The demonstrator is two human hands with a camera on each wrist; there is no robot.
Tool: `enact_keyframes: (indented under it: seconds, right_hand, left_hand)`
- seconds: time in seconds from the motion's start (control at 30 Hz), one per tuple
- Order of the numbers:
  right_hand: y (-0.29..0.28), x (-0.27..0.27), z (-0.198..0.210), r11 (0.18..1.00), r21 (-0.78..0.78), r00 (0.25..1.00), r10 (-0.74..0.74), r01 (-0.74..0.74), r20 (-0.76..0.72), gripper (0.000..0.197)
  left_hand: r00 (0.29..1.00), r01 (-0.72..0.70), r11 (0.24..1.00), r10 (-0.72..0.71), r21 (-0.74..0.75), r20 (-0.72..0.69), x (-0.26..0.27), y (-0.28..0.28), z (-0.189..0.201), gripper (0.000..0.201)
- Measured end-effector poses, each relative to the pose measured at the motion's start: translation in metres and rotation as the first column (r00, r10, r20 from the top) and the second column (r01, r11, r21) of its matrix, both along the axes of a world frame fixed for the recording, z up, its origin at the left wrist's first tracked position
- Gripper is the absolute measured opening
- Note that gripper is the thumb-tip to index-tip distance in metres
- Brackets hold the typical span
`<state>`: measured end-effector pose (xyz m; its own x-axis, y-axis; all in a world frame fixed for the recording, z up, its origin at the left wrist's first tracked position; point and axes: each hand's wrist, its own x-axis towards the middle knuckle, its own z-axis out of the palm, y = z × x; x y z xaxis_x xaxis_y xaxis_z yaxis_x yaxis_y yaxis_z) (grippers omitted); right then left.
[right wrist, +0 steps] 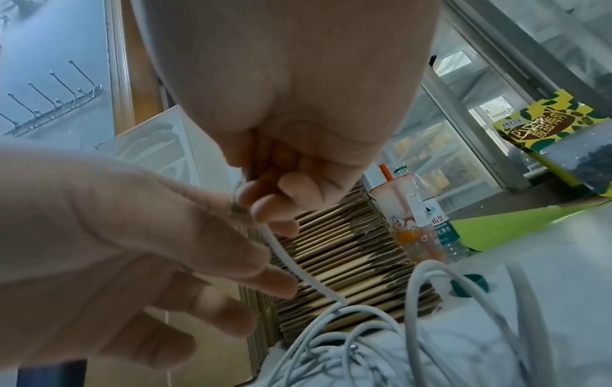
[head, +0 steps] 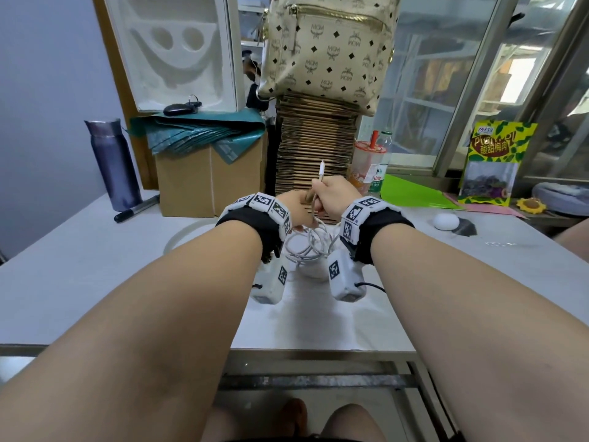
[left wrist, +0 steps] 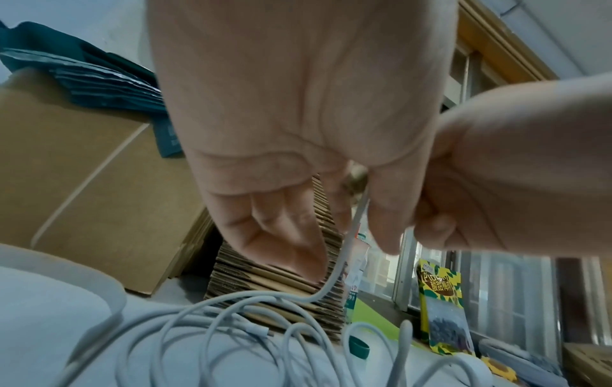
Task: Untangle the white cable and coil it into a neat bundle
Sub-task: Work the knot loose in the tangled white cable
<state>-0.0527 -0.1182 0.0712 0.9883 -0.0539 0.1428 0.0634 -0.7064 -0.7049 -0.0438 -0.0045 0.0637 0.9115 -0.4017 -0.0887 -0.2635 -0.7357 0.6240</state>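
Soft, cool daylight enters through the glazed panels (head: 446, 74) at upper right of the head view, leaving the grey table (head: 79, 266) evenly lit with only faint shadows. Wide-angle distortion bows the frame edges and swells the forearms at the bottom. In both wrist views the hands loom large and blurred in the foreground, their palms in shade, while the white cable (left wrist: 232, 327) along the bottom smears out of focus.

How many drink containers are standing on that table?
3. A tall purple metal flask stands at the far left. A plastic cup with an orange straw and a clear water bottle with a green label stand together beyond the hands. Others may be hidden.
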Motion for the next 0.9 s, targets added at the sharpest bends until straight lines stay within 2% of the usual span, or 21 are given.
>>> enact_keyframes:
  seconds: [0.1,0.17,0.27,0.3,0.37,0.43,0.5,0.57,0.63,0.67,0.7,0.73,0.8,0.83,0.9]
  right_hand:
    - [0.003,-0.005,0.004,0.970,0.241,0.999,0.039,-0.040,0.009,0.041]
    - [0.004,-0.008,0.006,0.930,0.364,0.999,0.043,-0.046,0.017,0.040]
    - [0.007,-0.008,0.003,0.902,0.432,0.998,0.024,0.006,-0.063,0.028]
    - [0.008,-0.008,0.001,0.916,0.399,0.994,-0.002,0.044,-0.105,0.028]
    - [0.007,-0.008,-0.005,0.978,0.183,0.985,-0.074,0.103,-0.157,0.040]
    - [0.004,-0.011,-0.012,0.995,-0.090,0.976,-0.059,0.041,-0.211,0.043]
    - [0.006,-0.018,-0.016,0.966,-0.245,0.938,-0.007,-0.084,-0.347,0.040]
    - [0.007,-0.019,-0.022,0.952,-0.279,0.905,-0.006,-0.124,-0.425,0.035]
    - [0.008,-0.012,-0.029,0.952,-0.293,0.916,-0.041,-0.085,-0.399,0.028]
    - [0.007,-0.009,-0.031,0.968,-0.250,0.929,-0.066,-0.029,-0.365,0.026]
    - [0.007,-0.007,-0.031,0.988,-0.151,0.938,-0.084,0.035,-0.335,0.024]
    - [0.007,-0.006,-0.029,0.995,-0.029,0.948,-0.098,0.094,-0.303,0.023]
    - [0.006,-0.007,-0.024,0.976,0.156,0.963,-0.109,0.150,-0.246,0.022]
    - [0.005,-0.008,-0.020,0.973,0.182,0.972,-0.100,0.140,-0.212,0.023]
    - [0.004,-0.010,-0.014,0.979,0.177,0.987,-0.072,0.098,-0.145,0.027]
  left_hand:
    - [1.000,-0.023,1.000,0.023,0.007,-0.014,0.000,0.000,-0.010,0.019]
    - [0.994,-0.064,0.994,0.055,-0.093,-0.092,0.002,0.001,-0.019,0.006]
    - [0.982,-0.154,0.955,0.119,-0.252,-0.150,0.006,0.000,-0.025,0.020]
    - [0.974,-0.193,0.928,0.141,-0.320,-0.178,0.006,0.000,-0.024,0.023]
    - [0.964,-0.241,0.878,0.169,-0.414,-0.204,0.006,-0.001,-0.023,0.027]
    - [0.966,-0.239,0.870,0.165,-0.431,-0.201,0.002,0.001,-0.022,0.027]
    - [0.965,-0.235,0.855,0.149,-0.462,-0.215,-0.001,0.004,-0.021,0.027]
    - [0.951,-0.281,0.786,0.150,-0.551,-0.272,-0.003,0.008,-0.017,0.024]
    - [0.925,-0.354,0.656,0.139,-0.667,-0.354,-0.005,0.009,-0.009,0.017]
    - [0.923,-0.365,0.609,0.139,-0.704,-0.359,-0.004,0.009,-0.009,0.020]
    - [0.927,-0.359,0.594,0.135,-0.720,-0.350,-0.003,0.009,-0.009,0.025]
    - [0.935,-0.337,0.614,0.127,-0.714,-0.332,-0.002,0.009,-0.009,0.031]
    - [0.962,-0.248,0.749,0.118,-0.615,-0.245,0.001,0.010,-0.013,0.033]
    - [0.974,-0.208,0.808,0.122,-0.551,-0.189,0.002,0.011,-0.015,0.029]
    - [0.983,-0.180,0.880,0.144,-0.439,-0.114,0.006,0.011,-0.021,0.027]
